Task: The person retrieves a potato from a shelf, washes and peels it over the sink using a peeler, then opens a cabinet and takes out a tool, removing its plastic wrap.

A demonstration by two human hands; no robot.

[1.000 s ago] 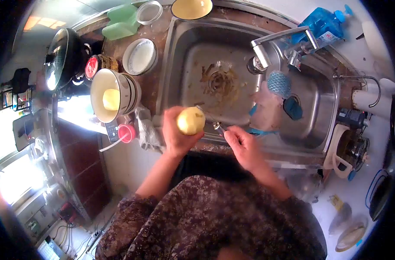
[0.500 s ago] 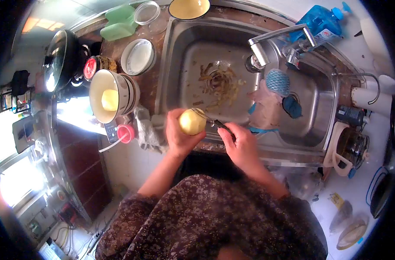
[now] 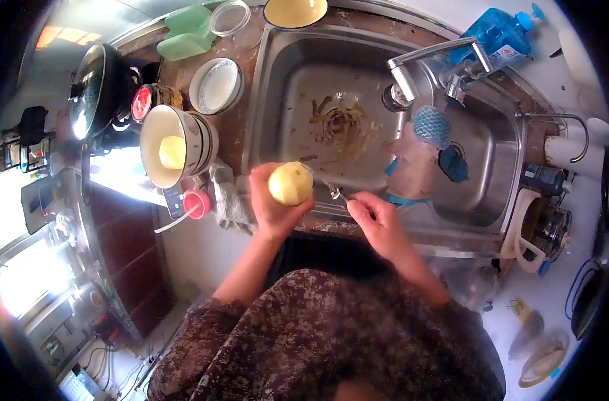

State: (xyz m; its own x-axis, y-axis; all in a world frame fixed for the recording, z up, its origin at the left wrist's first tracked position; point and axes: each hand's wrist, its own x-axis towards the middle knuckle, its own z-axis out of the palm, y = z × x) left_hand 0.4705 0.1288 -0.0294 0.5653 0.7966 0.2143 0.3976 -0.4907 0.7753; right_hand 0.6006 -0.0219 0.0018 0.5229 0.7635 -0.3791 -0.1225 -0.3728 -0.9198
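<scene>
The left hand (image 3: 267,208) is curled around a potato (image 3: 291,184), which sits up in the palm between thumb and fingers. Just to its right, the right hand (image 3: 381,224) is closed on a peeler (image 3: 336,192), whose head is near the potato but apart from it.

The potato looks pale yellow and bare on the side that shows, with a small brownish spot near the top. By my reading its skin is nearly all off; that spot is what visibly remains, and I cannot tell about the side against the palm. Beyond both hands, brown and pale peelings (image 3: 341,127) lie around the drain of the sink (image 3: 304,73). Left of the left hand, another pale, bare piece (image 3: 173,152) rests in the top one of some stacked bowls (image 3: 154,127).

Nearer that hand, a grey cloth (image 3: 227,200) hangs at the edge of the brown table (image 3: 234,137), with a pink cup (image 3: 196,204) beside it. Past the right hand are a faucet (image 3: 403,77), a blue scrubber (image 3: 431,127) and a second basin (image 3: 491,187). Far left of the hands, a bright window (image 3: 40,281) lights the room.
</scene>
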